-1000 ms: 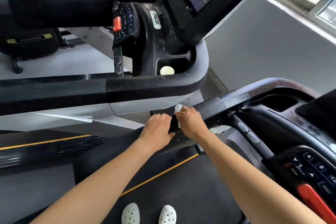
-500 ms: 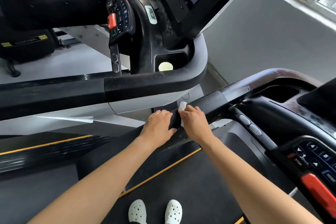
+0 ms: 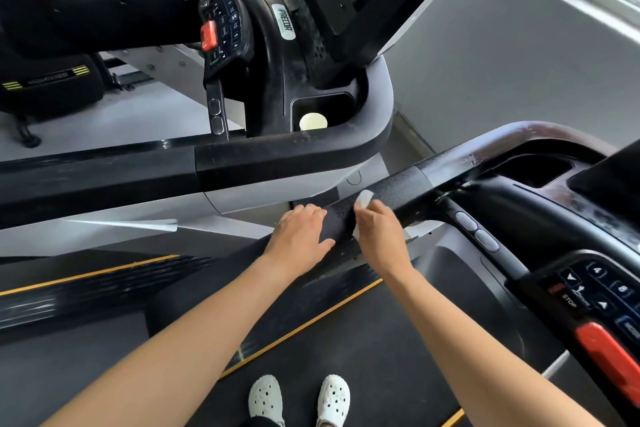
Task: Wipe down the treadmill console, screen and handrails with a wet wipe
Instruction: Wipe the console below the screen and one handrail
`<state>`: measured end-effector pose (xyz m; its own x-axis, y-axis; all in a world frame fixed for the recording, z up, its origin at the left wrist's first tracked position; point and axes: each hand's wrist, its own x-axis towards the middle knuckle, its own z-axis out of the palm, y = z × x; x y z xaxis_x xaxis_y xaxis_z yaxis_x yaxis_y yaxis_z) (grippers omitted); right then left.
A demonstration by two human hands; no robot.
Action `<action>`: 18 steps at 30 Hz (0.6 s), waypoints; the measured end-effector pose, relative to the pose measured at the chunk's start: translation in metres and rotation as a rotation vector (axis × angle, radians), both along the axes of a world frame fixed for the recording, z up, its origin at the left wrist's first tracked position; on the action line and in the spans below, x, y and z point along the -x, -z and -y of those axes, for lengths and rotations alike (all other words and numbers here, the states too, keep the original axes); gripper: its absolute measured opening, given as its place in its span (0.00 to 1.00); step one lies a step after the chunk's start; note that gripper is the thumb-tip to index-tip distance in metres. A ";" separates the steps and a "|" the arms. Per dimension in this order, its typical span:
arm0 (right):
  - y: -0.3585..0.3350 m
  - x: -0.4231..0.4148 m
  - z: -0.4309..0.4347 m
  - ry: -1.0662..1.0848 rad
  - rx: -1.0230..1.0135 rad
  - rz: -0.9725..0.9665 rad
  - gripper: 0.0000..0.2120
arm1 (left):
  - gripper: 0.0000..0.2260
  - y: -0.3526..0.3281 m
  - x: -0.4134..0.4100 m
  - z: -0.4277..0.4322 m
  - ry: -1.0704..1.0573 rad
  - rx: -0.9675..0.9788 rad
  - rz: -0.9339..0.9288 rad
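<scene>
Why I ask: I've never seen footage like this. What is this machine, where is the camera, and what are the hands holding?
The one picture comes from a camera worn on a person's head, looking down at their own arms. They stand in white perforated clogs on a treadmill's black belt. The left hand grips the black textured handrail. The right hand presses a crumpled white wet wipe against that rail. At right is the dark console keypad with a red stop tab. Behind stands a second treadmill.

wipe [image 3: 364, 199] white | handrail [image 3: 398, 189] black | stop button [image 3: 609, 357] red | shoes [image 3: 266, 399] white, perforated
</scene>
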<state>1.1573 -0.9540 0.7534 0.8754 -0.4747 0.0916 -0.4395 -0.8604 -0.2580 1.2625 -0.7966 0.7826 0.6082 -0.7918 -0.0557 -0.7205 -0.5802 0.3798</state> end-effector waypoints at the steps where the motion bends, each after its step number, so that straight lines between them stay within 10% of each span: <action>1: 0.002 0.000 -0.004 -0.085 0.005 -0.024 0.17 | 0.29 -0.001 0.000 0.001 -0.003 -0.001 -0.004; 5: -0.005 0.007 -0.003 -0.278 0.070 -0.080 0.19 | 0.29 -0.002 0.002 0.001 -0.006 -0.008 -0.006; 13: -0.014 0.006 0.005 0.248 -0.060 0.107 0.15 | 0.29 -0.003 0.006 -0.001 -0.016 -0.006 -0.024; 18: -0.022 0.001 -0.030 -0.137 -0.040 0.041 0.15 | 0.28 -0.005 0.007 -0.003 -0.007 0.000 0.003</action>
<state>1.1562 -0.9244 0.7751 0.9280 -0.3554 0.1121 -0.3074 -0.9001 -0.3087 1.2556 -0.7939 0.7872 0.6137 -0.7877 -0.0533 -0.7179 -0.5848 0.3776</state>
